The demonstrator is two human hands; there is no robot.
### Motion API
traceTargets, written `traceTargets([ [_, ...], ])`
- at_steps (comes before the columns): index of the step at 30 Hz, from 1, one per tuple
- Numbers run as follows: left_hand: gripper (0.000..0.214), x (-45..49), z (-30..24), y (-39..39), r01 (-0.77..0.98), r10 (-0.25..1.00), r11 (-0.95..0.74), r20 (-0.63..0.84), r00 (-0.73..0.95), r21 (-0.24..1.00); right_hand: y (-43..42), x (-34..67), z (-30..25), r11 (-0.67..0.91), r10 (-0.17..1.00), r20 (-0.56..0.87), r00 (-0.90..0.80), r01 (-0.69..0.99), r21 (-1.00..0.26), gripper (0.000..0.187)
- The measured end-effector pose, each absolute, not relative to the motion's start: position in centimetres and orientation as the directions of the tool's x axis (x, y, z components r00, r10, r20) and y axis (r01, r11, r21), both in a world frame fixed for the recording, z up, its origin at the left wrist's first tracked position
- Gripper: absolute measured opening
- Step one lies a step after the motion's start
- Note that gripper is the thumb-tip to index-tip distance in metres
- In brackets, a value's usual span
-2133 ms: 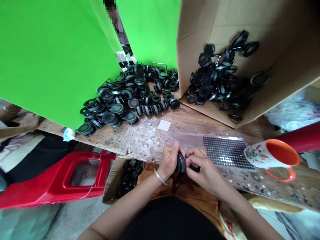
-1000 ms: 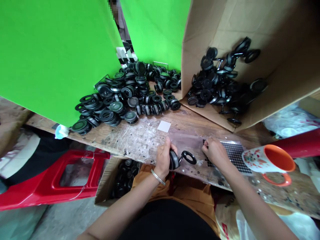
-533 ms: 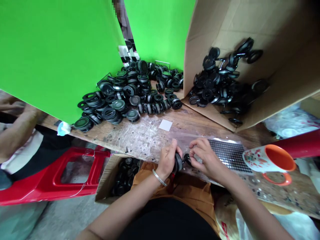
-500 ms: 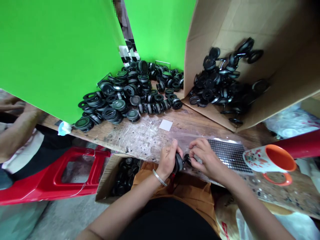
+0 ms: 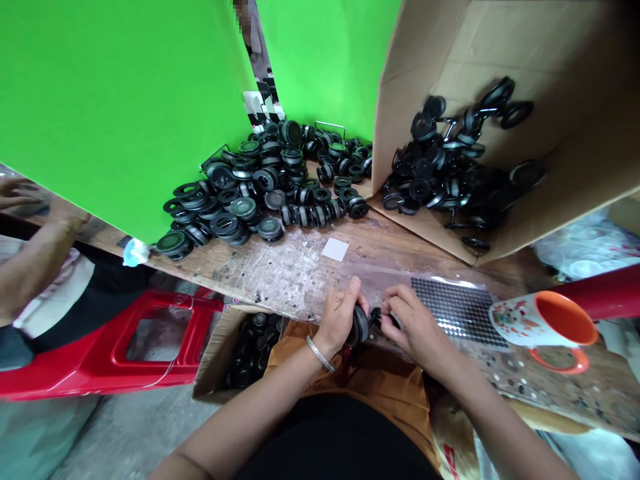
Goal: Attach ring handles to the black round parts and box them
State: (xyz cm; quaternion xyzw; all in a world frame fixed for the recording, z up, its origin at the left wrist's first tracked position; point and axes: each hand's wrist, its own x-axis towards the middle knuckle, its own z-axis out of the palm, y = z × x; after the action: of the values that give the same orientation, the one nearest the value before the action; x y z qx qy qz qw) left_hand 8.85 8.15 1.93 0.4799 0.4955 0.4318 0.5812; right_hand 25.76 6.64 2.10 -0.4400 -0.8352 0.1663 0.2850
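My left hand (image 5: 341,316) is closed around a round black part (image 5: 360,325) with a silver rim, held on edge at the near side of the wooden bench (image 5: 280,267). My right hand (image 5: 413,323) pinches at the black ring (image 5: 383,316) that sticks out of that part; what its fingertips hold is too small to name. Just right of my right hand lies a clear sheet of small black dots (image 5: 456,305). A heap of similar black round parts (image 5: 265,183) covers the far bench.
An open cardboard box (image 5: 560,107) on its side holds more black parts at the back right. A mug with an orange inside (image 5: 545,323) stands at the right. A red plastic stool (image 5: 120,343) and a lower box of parts (image 5: 250,347) are below. Another person's arm (image 5: 30,253) is at the left.
My right hand went out to the dot sheet a second ago, then came back to the ring of the part in my left hand. The left hand kept its hold throughout.
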Motion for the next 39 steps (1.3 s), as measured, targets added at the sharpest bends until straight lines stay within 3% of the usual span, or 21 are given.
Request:
traceTargets([
  [4,0.067,8.8,2.1,8.0,0.016,0.974,0.16,-0.161,0.16,0.987,6.2,25.5,1.5,0.512,0.858,0.299,-0.417,0.662,-0.548,0.01],
  [9,0.065,8.7,2.2,7.8,0.04,0.96,0.166,-0.17,0.22,0.985,6.3,26.1,2.1,0.576,0.798,0.187,-0.573,0.634,-0.515,0.009],
  [14,0.066,9.2,2.0,7.6,-0.138,0.955,0.296,-0.292,0.05,0.945,6.4,26.2,1.5,0.549,0.829,0.331,-0.451,0.544,-0.634,0.009],
  [21,0.065,9.4,2.4,7.5,-0.217,0.939,0.318,-0.338,-0.061,0.923,5.8,25.7,0.2,0.661,0.733,0.583,-0.351,0.567,-0.491,0.023],
  [28,0.064,8.9,2.3,7.7,-0.244,0.929,0.314,-0.35,-0.118,0.917,4.8,25.5,-0.8,0.665,0.723,0.591,-0.357,0.593,-0.454,0.039],
  [33,0.064,9.3,1.6,7.4,-0.296,0.908,0.395,-0.419,-0.021,0.87,4.0,25.4,-1.4,0.633,0.733,0.622,-0.275,0.611,-0.475,0.028],
  [36,0.061,8.9,1.5,7.5,-0.215,0.955,0.294,-0.293,0.038,0.931,4.0,25.7,-0.8,0.597,0.781,0.557,-0.282,0.6,-0.533,0.019],
  [39,0.049,7.5,2.0,7.6,-0.025,0.971,-0.061,0.065,0.231,0.998,4.3,26.3,0.3,0.506,0.858,0.444,-0.259,0.583,-0.636,0.014],
])
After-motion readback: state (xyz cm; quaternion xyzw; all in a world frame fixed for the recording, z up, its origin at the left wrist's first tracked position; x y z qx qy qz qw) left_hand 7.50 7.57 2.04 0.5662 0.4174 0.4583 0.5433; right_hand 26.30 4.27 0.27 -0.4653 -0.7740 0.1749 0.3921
